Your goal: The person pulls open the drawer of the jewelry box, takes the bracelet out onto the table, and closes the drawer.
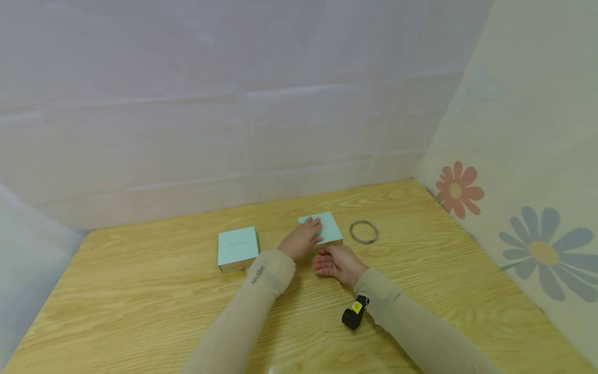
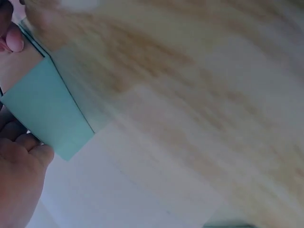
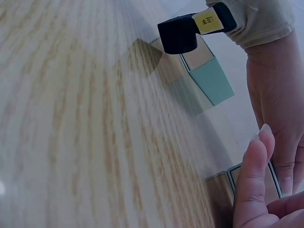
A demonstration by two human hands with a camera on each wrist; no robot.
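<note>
Boxes number two in the head view, both mint-green with tan front faces. The handled box (image 1: 330, 227) sits right of centre on the wood-grain table (image 1: 140, 306); the second box (image 1: 238, 246) lies to its left, well apart. One pinkish-brown bangle (image 1: 366, 242) lies flat just right of the handled box. The left hand (image 1: 299, 241) rests on the lid, fingers spread. The right hand (image 1: 343, 264) is at the near front edge, fingers loosely curled; whether it pinches the box cannot be told. Two printed flowers, one red (image 1: 456, 190) and one blue-grey (image 1: 543, 253), decorate the right-hand wall covering. Only this view shows the bangle and flowers. Lettering (image 1: 258, 274) on the left sleeve (image 1: 233, 322) appears to read "LetsSlim"; the script on the second box's lid is too small to read. A black strap with a yellow label (image 1: 357, 307) is at the right cuff.

Left wrist view: one side of the handled box appears, with left-hand fingers at its edge and other fingertips (image 2: 14, 38) against the tan face.

Right wrist view: both boxes appear. An extended right-hand digit lies before the nearer front face. A black device (image 3: 178, 35) with a second yellow label (image 3: 207, 21) is at the left cuff; its marks are illegible.
</note>
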